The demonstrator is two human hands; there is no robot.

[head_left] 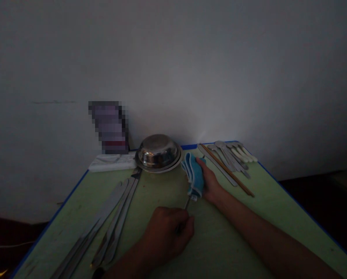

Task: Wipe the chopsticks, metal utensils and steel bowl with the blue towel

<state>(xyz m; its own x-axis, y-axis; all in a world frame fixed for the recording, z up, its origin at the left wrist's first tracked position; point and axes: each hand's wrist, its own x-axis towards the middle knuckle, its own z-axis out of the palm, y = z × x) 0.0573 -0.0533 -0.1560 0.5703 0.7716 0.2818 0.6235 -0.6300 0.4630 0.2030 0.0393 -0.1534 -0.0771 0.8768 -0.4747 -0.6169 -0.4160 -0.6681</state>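
Observation:
My left hand (171, 228) is closed around the near end of a thin metal utensil (187, 203), low over the middle of the table. A folded blue cloth (194, 176) is wrapped about the utensil's far part, and my right hand (210, 180) grips this cloth from the right side. Only a short piece of the shaft shows between the left fist and the cloth, so the utensil's kind cannot be made out. Just beyond the hands sits an upturned steel bowl (158, 151) on other round dishes.
On the left lie several long metal utensils (115, 221). Chopsticks (227, 170), spoons (220, 149) and white-handled cutlery (243, 153) lie at the back right. A blurred-out upright object (111, 128) stands behind a white flat object (112, 162). The green table (220, 236) meets the wall.

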